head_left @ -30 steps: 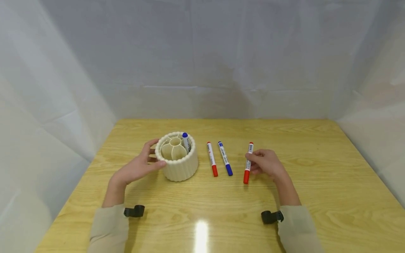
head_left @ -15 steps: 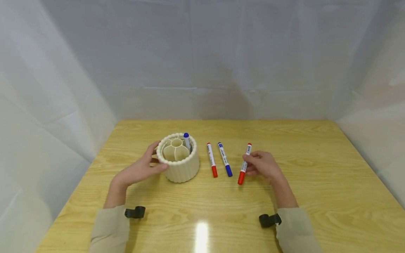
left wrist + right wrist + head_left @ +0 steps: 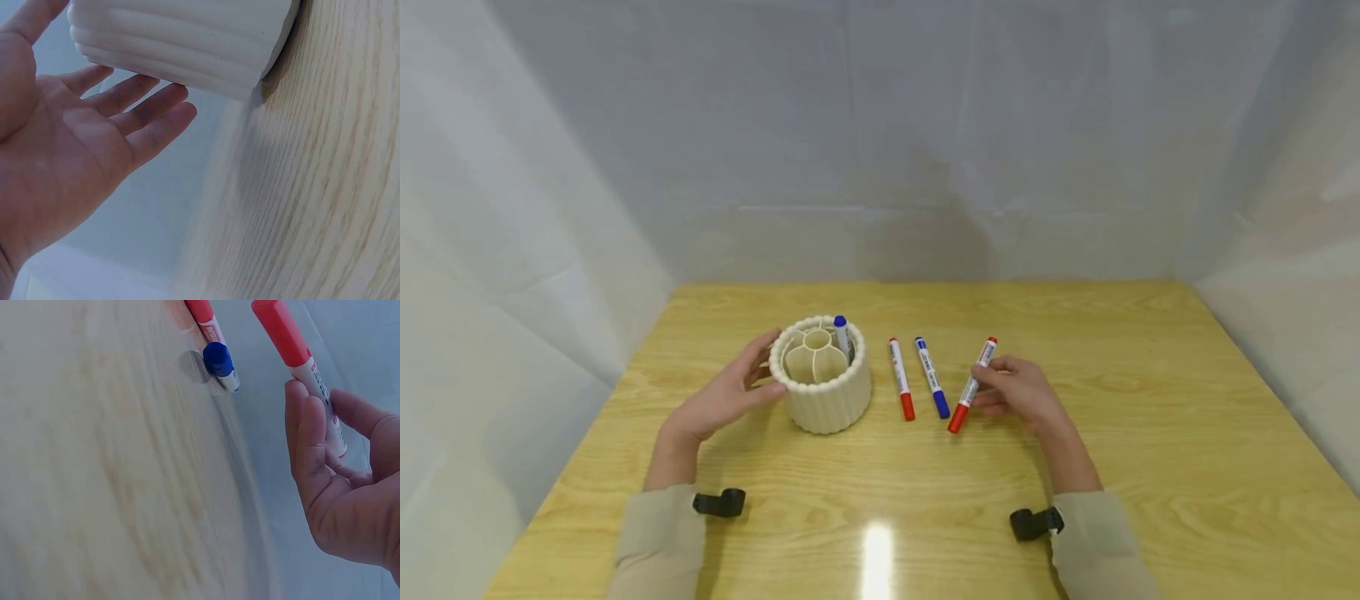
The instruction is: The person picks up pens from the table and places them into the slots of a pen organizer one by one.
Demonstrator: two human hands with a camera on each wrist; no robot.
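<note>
The right hand point(image 3: 1022, 392) pinches a red marker point(image 3: 971, 385) off the table point(image 3: 1075, 500), red cap pointing near-left, long axis slanted. The left hand point(image 3: 722, 398), fingers spread, touches the ribbed holder point(image 3: 827, 400) standing left of the marker.

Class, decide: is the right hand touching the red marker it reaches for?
Touching. The right wrist view shows the right hand pinching the red marker between fingers and thumb.
</note>
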